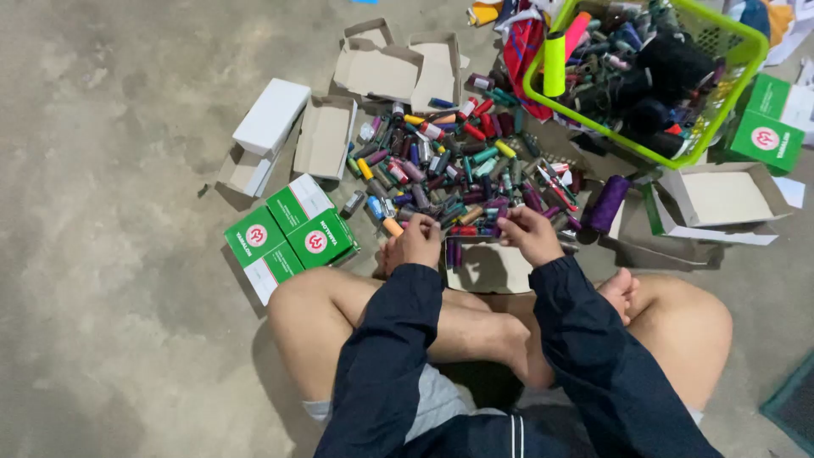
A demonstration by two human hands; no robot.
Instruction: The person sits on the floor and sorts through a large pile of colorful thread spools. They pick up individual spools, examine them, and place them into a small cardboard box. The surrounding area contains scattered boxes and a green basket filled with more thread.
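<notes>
both hands at near edge of the thread spool pile [462, 170]. left hand [417, 243] clenched on an orange spool [392, 226]; right hand [527, 232] pinching small spools, open box [487, 267] directly below, between them.

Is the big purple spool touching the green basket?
Apart. The head view shows bare floor and box edge between the purple spool and the green basket.

The green basket [644, 153] runs off the top edge.
</notes>
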